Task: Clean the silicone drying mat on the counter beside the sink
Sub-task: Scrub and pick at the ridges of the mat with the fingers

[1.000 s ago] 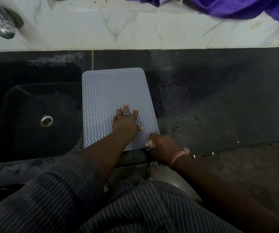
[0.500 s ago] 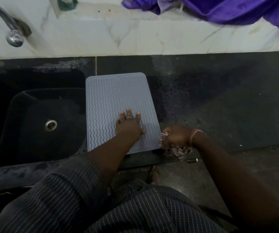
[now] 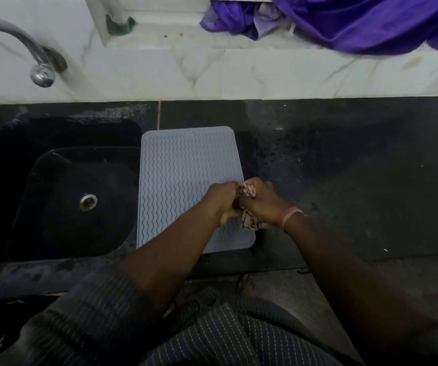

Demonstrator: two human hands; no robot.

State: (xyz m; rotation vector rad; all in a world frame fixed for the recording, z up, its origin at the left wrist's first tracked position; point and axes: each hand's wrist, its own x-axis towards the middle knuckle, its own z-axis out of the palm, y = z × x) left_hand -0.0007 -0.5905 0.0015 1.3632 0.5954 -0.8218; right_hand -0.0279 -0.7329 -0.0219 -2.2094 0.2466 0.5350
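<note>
Together, left hand (image 3: 222,200) and right hand (image 3: 261,202) grip a patterned cloth (image 3: 249,220), mostly hidden, over the mat (image 3: 178,180).

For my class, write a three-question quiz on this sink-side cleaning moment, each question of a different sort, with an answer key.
1. True or false: the drying mat lies inside the sink.
2. Multiple choice: the patterned cloth is held by A) the left hand only, B) the right hand only, C) both hands together.
3. Fill the gap: the purple fabric lies on the ledge at the far ____ of the view.

Key
1. False: it lies on the dark counter, right of the sink.
2. C
3. right
</note>
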